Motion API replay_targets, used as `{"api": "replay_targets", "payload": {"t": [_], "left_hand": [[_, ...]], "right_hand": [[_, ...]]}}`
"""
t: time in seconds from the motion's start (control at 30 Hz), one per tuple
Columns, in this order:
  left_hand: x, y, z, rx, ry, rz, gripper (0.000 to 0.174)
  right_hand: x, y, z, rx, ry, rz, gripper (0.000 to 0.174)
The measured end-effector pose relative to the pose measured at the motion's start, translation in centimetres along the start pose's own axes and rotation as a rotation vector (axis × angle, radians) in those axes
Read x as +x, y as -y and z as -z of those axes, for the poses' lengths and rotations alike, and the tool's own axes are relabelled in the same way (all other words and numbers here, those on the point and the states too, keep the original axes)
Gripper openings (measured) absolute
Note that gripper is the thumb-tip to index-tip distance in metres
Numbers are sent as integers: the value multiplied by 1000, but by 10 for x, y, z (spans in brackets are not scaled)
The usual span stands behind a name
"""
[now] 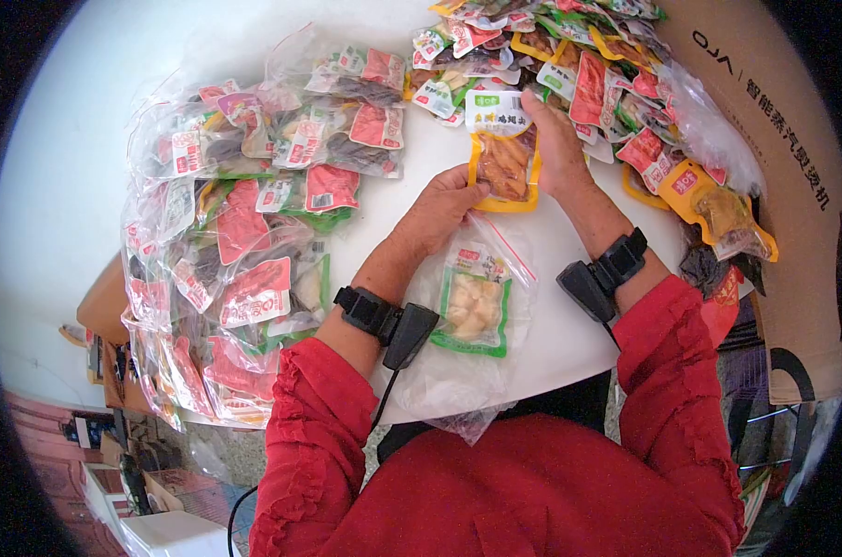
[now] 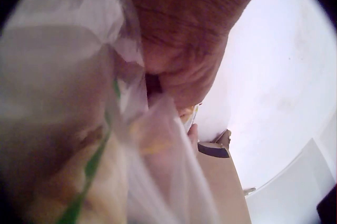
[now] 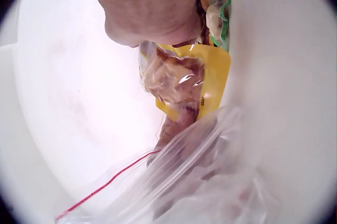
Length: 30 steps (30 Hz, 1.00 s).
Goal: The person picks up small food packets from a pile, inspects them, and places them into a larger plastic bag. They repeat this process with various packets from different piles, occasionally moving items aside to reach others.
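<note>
In the head view a vacuum-sealed food packet (image 1: 504,158), yellow-edged with brown pieces behind its window, is held up over the white table. My left hand (image 1: 447,206) pinches its lower left edge, while my right hand (image 1: 558,148) grips the right side near the top. Below them lies a clear zip bag (image 1: 523,269) with a red seal line, and in it a green-edged packet (image 1: 474,302) of pale pieces. The right wrist view shows the yellow-edged packet (image 3: 176,79) under the right hand (image 3: 152,11). Clear plastic hides part of the left hand (image 2: 181,40) in the left wrist view.
Filled clear bags of red, white and green packets (image 1: 254,223) crowd the table's left side. A heap of loose packets (image 1: 579,65) spreads along the back and right, with a yellow packet (image 1: 718,209) at its near end. A large cardboard box (image 1: 764,84) stands at the right.
</note>
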State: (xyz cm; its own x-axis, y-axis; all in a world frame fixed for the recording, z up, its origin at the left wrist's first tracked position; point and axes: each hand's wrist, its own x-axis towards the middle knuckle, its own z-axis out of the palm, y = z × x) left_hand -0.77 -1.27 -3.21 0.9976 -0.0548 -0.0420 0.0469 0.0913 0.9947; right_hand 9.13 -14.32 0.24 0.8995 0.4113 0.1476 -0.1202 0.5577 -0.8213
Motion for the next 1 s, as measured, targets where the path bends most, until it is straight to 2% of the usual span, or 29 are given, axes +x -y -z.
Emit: {"api": "replay_targets", "payload": {"t": [0.23,0.37,0.43,0.6,1.0], "left_hand": [[-8,-11,-6,138,-25,18,26],[-8,-10,-7,180,-22,24,19],[-9,-12,-8,207,-20,39,19],[-11,-19,-11,233,-32,109,22],[-9,-15,-7,291,-2,74,21]], "right_hand": [[3,-2,4,1,13,-6,31],[11,-4,16,25,58,10,28],[16,-3,18,-59,3,54,27],[7,4,10,13,-58,15,26],[11,1,13,7,-4,14,25]]}}
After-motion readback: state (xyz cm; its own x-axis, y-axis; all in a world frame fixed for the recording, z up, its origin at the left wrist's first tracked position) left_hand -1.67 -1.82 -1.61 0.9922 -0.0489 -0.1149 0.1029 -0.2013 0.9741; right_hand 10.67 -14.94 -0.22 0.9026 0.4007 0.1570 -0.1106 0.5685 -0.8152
